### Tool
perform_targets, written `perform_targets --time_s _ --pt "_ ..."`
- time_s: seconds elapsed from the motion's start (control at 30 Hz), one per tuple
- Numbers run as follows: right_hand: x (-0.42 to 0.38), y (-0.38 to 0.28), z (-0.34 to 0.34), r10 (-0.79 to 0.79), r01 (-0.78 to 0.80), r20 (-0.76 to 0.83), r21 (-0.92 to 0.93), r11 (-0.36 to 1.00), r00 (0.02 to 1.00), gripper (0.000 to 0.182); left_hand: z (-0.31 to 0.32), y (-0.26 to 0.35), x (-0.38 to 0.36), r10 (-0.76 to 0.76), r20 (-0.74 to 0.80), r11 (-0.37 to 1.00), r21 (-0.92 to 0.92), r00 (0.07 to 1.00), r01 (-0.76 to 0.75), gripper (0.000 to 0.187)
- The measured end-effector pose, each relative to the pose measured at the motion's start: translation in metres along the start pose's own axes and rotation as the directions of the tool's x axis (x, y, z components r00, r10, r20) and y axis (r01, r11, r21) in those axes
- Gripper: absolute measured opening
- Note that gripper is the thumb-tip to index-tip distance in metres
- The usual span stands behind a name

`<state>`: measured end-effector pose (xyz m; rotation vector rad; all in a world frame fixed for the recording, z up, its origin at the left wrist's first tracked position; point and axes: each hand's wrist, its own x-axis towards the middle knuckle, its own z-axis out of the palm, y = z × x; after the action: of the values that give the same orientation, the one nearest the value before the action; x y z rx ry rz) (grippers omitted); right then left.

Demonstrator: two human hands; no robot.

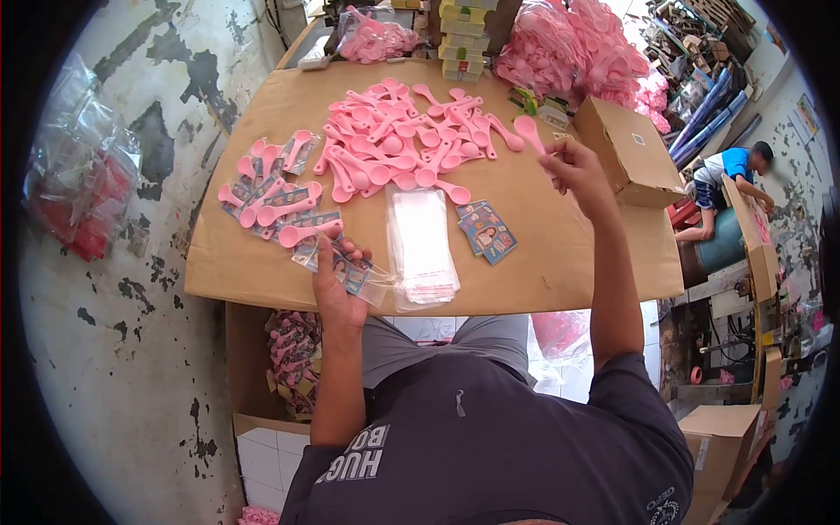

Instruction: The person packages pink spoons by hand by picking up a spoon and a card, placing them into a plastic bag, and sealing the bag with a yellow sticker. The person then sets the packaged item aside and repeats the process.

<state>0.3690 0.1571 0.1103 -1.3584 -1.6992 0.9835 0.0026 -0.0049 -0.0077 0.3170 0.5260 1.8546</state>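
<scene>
My right hand is raised over the right side of the table, pinching a pink measuring spoon by its handle, bowl upward. Near the table's front edge, my left hand grips a clear plastic bag with a printed card inside. Just beyond its fingers is a group of bagged cards with pink spoons. Between my hands lies a stack of clear bags, with a few printed cards to its right. Behind them spreads a heap of loose pink spoons.
A cardboard box stands at the table's right edge. Large bags of pink spoons and stacked yellowish packs are at the back. Another person works at the far right. An open box of packed spoons sits below the table.
</scene>
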Motion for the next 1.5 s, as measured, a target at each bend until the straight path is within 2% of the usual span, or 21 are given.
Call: perform_targets --time_s 0.03,0.07,0.13,0.2,0.23,0.27,0.3,0.33,0.4,0.43,0.5,0.57,0.7,0.8,0.97,1.03,1.13,1.17,1.23,1.4,1.5 --pt "-0.003 0.000 -0.009 -0.058 0.029 0.069 0.363 0.932 0.996 0.025 0.001 0.000 0.000 0.003 -0.005 1.000 0.005 1.000 -0.003 0.032" --pt "-0.009 0.002 -0.014 -0.050 0.023 0.065 0.362 0.932 0.997 0.025 0.001 0.000 0.000 0.006 -0.010 1.000 0.012 1.000 -0.006 0.032" --pt "-0.021 0.004 -0.020 -0.203 0.094 0.059 0.739 0.668 0.977 0.028 0.002 -0.001 0.001 0.001 -0.009 1.000 0.010 1.000 -0.001 0.032" --pt "-0.024 0.029 -0.020 -0.212 0.050 0.123 0.750 0.660 0.970 0.030 0.002 -0.001 0.002 0.002 -0.008 1.000 0.009 1.000 -0.002 0.031" --pt "-0.028 0.039 -0.016 -0.078 0.003 0.146 0.456 0.890 0.986 0.028 0.001 -0.001 0.001 0.010 -0.011 1.000 0.011 1.000 -0.010 0.032" --pt "-0.031 0.049 -0.011 0.055 -0.068 0.121 0.103 0.992 0.991 0.026 0.001 -0.001 0.001 0.018 -0.015 1.000 0.014 1.000 -0.018 0.032" --pt "-0.036 0.052 -0.005 0.107 -0.105 0.043 -0.056 0.993 0.993 0.026 -0.001 -0.002 0.001 0.018 -0.020 1.000 0.018 1.000 -0.018 0.032" --pt "-0.040 0.054 -0.004 0.114 -0.111 0.049 -0.053 0.992 0.992 0.026 -0.003 -0.002 0.002 0.040 -0.010 0.999 0.008 0.999 -0.040 0.033" --pt "-0.053 0.052 0.002 0.065 -0.057 -0.048 0.147 0.988 0.997 0.023 -0.005 -0.004 0.000 0.064 -0.031 0.998 0.010 0.997 -0.063 0.033" --pt "-0.063 0.046 0.008 0.082 -0.078 -0.017 0.153 0.985 0.997 0.023 -0.003 -0.005 0.001 0.102 -0.010 0.994 -0.040 0.995 -0.103 0.032" --pt "-0.079 0.028 0.021 0.016 -0.005 -0.033 0.289 0.957 0.999 0.021 0.007 -0.004 -0.001 0.168 -0.018 0.983 -0.075 0.986 -0.169 0.032" --pt "-0.101 0.013 0.039 0.008 -0.039 0.093 0.342 0.939 0.996 0.020 0.031 0.001 -0.001 0.222 -0.007 0.953 -0.211 0.975 -0.219 0.034" --pt "-0.134 0.000 0.075 0.017 -0.151 0.306 0.420 0.895 0.952 0.017 0.058 0.003 -0.003 0.304 0.061 0.947 -0.132 0.951 -0.294 0.038" --pt "-0.142 -0.008 0.097 0.036 -0.206 0.327 0.504 0.838 0.944 0.014 0.069 -0.006 -0.004 0.291 0.117 0.953 -0.124 0.949 -0.277 0.040" --pt "-0.145 -0.013 0.120 -0.010 -0.176 0.310 0.567 0.804 0.951 0.018 0.074 -0.030 -0.011 0.133 0.143 0.987 -0.106 0.981 -0.118 0.043" --pt "-0.145 -0.013 0.126 -0.085 -0.134 0.299 0.639 0.757 0.951 0.024 0.076 -0.035 -0.015 0.084 0.139 0.992 -0.100 0.987 -0.070 0.044" --pt "-0.147 -0.022 0.131 -0.067 -0.163 0.313 0.651 0.741 0.947 0.027 0.076 -0.042 -0.020 -0.071 0.142 0.981 -0.171 0.987 0.095 0.046" --pt "-0.146 -0.021 0.135 -0.067 -0.163 0.316 0.647 0.745 0.946 0.027 0.078 -0.044 -0.023 -0.104 0.142 0.976 -0.176 0.984 0.128 0.046" --pt "-0.146 -0.016 0.145 -0.096 -0.034 0.198 0.568 0.822 0.975 0.030 0.082 -0.046 -0.029 -0.152 0.169 0.966 -0.182 0.974 0.182 0.045" --pt "-0.144 -0.014 0.159 -0.102 -0.002 0.148 0.574 0.819 0.984 0.036 0.082 -0.049 -0.038 -0.298 0.169 0.927 -0.184 0.939 0.327 0.039" --pt "-0.148 -0.012 0.163 -0.118 0.053 0.091 0.523 0.851 0.989 0.041 0.075 -0.050 -0.035 -0.315 0.188 0.914 -0.203 0.930 0.351 0.040"
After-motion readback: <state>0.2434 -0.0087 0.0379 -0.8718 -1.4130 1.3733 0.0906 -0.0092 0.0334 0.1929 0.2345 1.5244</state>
